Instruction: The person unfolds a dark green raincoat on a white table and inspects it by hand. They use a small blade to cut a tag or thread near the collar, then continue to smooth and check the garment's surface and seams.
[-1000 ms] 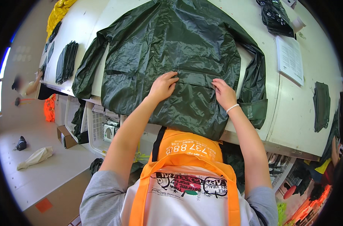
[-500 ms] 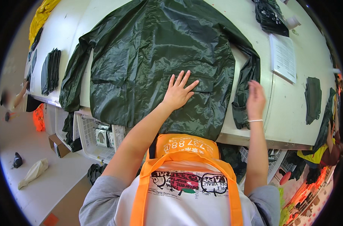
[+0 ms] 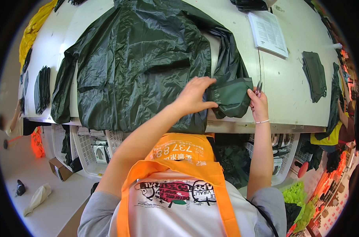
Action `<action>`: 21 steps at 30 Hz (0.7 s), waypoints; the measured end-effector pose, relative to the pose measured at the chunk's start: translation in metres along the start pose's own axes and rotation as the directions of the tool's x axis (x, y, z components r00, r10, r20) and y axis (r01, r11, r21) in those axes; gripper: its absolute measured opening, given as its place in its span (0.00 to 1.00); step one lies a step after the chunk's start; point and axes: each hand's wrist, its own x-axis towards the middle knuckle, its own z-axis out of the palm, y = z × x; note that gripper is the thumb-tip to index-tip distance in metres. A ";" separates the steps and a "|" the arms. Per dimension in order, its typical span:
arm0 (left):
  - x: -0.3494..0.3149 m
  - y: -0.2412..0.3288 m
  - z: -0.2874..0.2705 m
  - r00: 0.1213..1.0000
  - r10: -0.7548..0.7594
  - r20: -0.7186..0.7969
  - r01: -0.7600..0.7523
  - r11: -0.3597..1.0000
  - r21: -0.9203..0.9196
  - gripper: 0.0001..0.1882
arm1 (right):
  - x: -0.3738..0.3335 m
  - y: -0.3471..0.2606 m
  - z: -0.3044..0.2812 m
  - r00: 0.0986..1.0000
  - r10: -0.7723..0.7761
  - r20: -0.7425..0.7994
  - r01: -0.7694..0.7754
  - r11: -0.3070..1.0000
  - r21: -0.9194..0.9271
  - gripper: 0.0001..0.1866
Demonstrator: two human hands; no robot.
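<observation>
A dark green rain jacket (image 3: 140, 67) lies spread on the white table, its sleeves at either side. My right hand (image 3: 259, 104) pinches the edge of the right-side sleeve cuff (image 3: 232, 96), which is lifted and opened out. Small pointed blades, like thread snips (image 3: 259, 86), stick up from the same hand. Beside that cuff, my left hand (image 3: 193, 94) rests over the jacket's lower edge, thumb and fingers apart, holding nothing. A dark pocket slit (image 3: 169, 65) shows on the jacket's front above the left hand.
Right of the jacket lie a stack of printed sheets (image 3: 268, 33) and a folded dark green piece (image 3: 314, 75). More folded dark pieces (image 3: 42, 90) lie at left. White crates (image 3: 84, 152) stand below the table edge. Other people work at both sides.
My right hand has come down onto the sleeve cuff and raised it. My left hand has slid off the pocket flap toward that cuff. The view has shifted right.
</observation>
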 end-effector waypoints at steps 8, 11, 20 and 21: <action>-0.003 0.011 0.006 0.991 -0.108 0.078 0.130 0.905 -0.405 0.18 | -0.022 -0.006 -0.007 0.989 -0.128 0.067 0.108 0.964 0.245 0.05; -0.011 0.037 -0.005 0.962 -0.180 0.206 0.273 0.684 -0.677 0.09 | -0.030 -0.008 -0.012 0.978 -0.188 0.085 0.186 0.982 0.039 0.10; -0.019 0.089 -0.039 0.963 -0.164 0.212 0.263 0.729 -0.632 0.10 | -0.051 -0.070 0.036 0.756 -0.316 0.573 0.537 0.801 -0.266 0.19; -0.020 0.091 -0.041 0.961 -0.179 0.211 0.273 0.732 -0.624 0.10 | -0.050 -0.071 0.037 0.728 -0.279 0.626 0.539 0.798 -0.271 0.19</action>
